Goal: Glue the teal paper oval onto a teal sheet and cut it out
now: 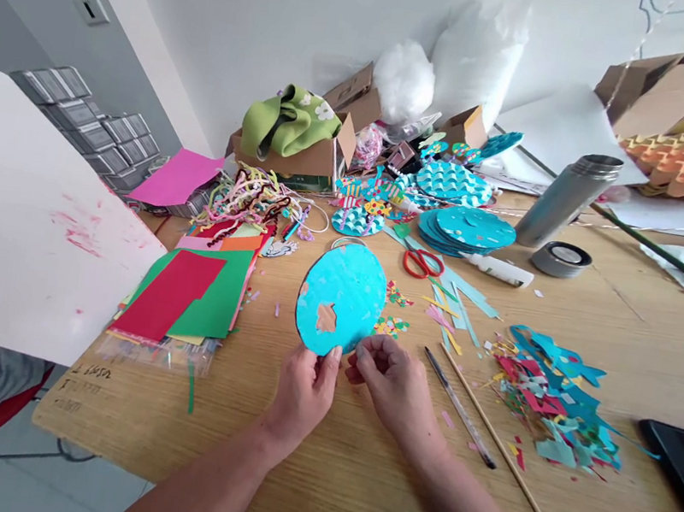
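Observation:
A round blue cardboard disc (353, 292) is held up above the table, with a bare brown patch low on its face. My left hand (303, 388) pinches its bottom edge, thumb on the front. At the lower right edge, my right hand (391, 376) has thumb and index finger pressed together on the rim of the disc. Just behind the disc lie small colourful paper cut-outs (392, 326). A black pen (459, 406) and a thin wooden stick (500, 445) rest on the table to the right of my right hand.
Red scissors (423, 264), a white glue bottle (499, 270) and stacked blue discs (476, 228) lie behind. Paper scraps (560, 394) and a dark tablet-like object (681, 470) are at right. Coloured paper sheets (206, 291) lie left; a steel flask (568, 201) stands at the back right.

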`<state>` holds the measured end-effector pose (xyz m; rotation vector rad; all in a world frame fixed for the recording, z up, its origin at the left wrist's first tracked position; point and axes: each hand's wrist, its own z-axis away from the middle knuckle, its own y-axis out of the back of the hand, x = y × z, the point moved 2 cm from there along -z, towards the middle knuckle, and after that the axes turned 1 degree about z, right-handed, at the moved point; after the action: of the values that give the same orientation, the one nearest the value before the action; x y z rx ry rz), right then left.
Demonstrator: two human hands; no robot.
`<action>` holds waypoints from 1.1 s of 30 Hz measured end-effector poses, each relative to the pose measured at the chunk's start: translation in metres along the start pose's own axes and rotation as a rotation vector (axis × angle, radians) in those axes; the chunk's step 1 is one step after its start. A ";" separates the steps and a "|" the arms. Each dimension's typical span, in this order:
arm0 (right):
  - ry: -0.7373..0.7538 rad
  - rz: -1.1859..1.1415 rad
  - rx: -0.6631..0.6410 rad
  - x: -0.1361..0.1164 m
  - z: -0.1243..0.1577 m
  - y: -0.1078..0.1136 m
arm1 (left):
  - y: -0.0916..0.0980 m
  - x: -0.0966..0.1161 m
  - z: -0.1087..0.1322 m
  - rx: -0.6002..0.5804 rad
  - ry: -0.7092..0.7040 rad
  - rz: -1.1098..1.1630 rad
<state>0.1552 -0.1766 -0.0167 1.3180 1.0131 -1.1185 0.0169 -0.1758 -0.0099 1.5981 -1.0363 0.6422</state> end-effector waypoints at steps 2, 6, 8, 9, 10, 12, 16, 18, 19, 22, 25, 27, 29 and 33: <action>0.004 -0.032 -0.018 0.000 0.000 -0.001 | 0.001 -0.001 0.000 0.004 0.003 0.032; 0.025 -0.017 -0.040 0.000 0.002 -0.002 | 0.001 0.002 -0.001 0.020 -0.062 0.012; 0.041 0.029 -0.040 0.000 0.002 -0.002 | 0.001 0.003 -0.001 0.035 -0.122 -0.063; 0.048 0.056 -0.039 0.000 0.002 -0.001 | 0.000 0.003 -0.001 0.045 -0.157 -0.104; 0.054 0.082 -0.039 0.000 0.001 0.000 | 0.000 0.002 -0.001 0.054 -0.190 -0.141; 0.057 0.126 -0.046 -0.001 0.001 0.001 | -0.002 0.001 0.000 0.064 -0.244 -0.192; 0.054 0.174 -0.072 -0.002 -0.001 0.002 | -0.004 -0.001 0.002 0.028 -0.289 -0.211; 0.066 0.197 -0.080 -0.002 -0.001 0.002 | -0.004 -0.002 0.002 0.017 -0.294 -0.196; 0.075 0.212 -0.082 -0.003 -0.001 0.002 | -0.004 -0.002 0.002 0.015 -0.292 -0.190; 0.106 0.248 -0.076 -0.004 0.000 0.001 | -0.004 -0.001 0.001 0.019 -0.264 -0.180; 0.126 0.248 -0.040 -0.004 0.001 0.001 | -0.003 0.001 0.000 0.024 -0.226 -0.171; 0.129 0.241 -0.014 -0.003 0.002 0.001 | -0.003 0.002 0.000 0.025 -0.217 -0.165; 0.132 0.237 -0.001 -0.002 0.002 0.000 | -0.003 0.003 0.000 0.019 -0.211 -0.156; 0.126 0.233 0.006 0.000 0.001 0.000 | -0.003 0.003 0.000 0.007 -0.200 -0.140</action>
<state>0.1551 -0.1779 -0.0166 1.4845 0.9194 -0.8717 0.0205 -0.1762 -0.0087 1.7505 -1.0563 0.3973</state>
